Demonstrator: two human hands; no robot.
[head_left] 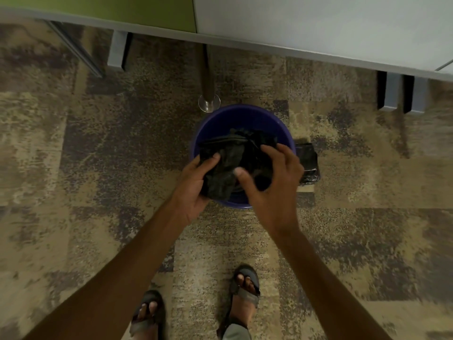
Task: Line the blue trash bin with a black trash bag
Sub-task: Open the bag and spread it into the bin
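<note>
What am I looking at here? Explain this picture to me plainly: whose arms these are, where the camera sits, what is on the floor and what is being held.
There is no machine here. A person wears a camera on the head, so the single picture looks down along their own bare arms to their sandalled feet.

On the patterned carpet stands a round blue trash bin, just in front of a metal desk leg. Beside the bin, on the right, lies a dark folded bundle, possibly spare bags.

Both hands hold a crumpled black trash bag above the bin's opening. The left hand grips its left edge and the right hand closes over its right side. The bag is still bunched, not yet spread over the rim.
</note>
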